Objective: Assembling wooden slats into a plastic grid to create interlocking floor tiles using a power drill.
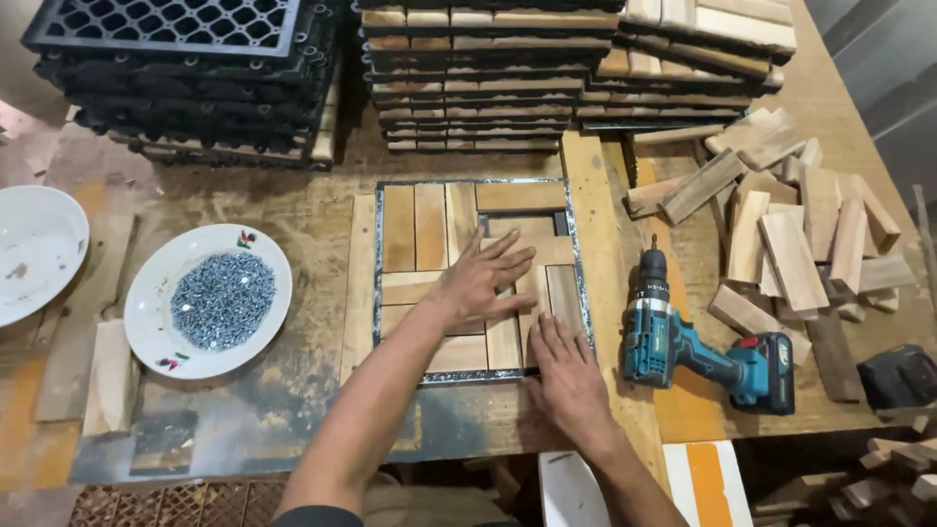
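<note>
1. Right now my left hand (pixel 480 280) lies flat with its fingers spread and released on the wooden slats (pixel 429 226) inside the metal frame (pixel 377 283), gripping nothing.
2. My right hand (pixel 566 376) sits at the frame's five o'clock corner, palm down, its fingers open and pressing on a slat at the frame's edge.
3. That frame rests at the middle of the table (pixel 293 210) and is filled with slats set in blocks, some running upright and some crosswise; one gap shows at the frame's one o'clock.
4. At nine o'clock from the frame stands a white plate (pixel 156 337) holding a heap of small silver screws (pixel 223 300), too many to count.
5. A second white plate (pixel 34 249) sits further out at nine o'clock, holding only a few specks.
6. So I count two plates, one frame and one cordless drill (pixel 683 337), teal and black, lying on its side at three o'clock, just beside my right hand.
7. Past the drill, at two o'clock, lies a loose pile of wood blocks (pixel 781 234); I cannot tell their number.
8. At twelve o'clock stand stacks of finished slat tiles (pixel 468 83), and at eleven o'clock a stack of black plastic grids (pixel 176 68).
9. One dark battery pack (pixel 898 376) lies at four o'clock near the table edge.
</note>
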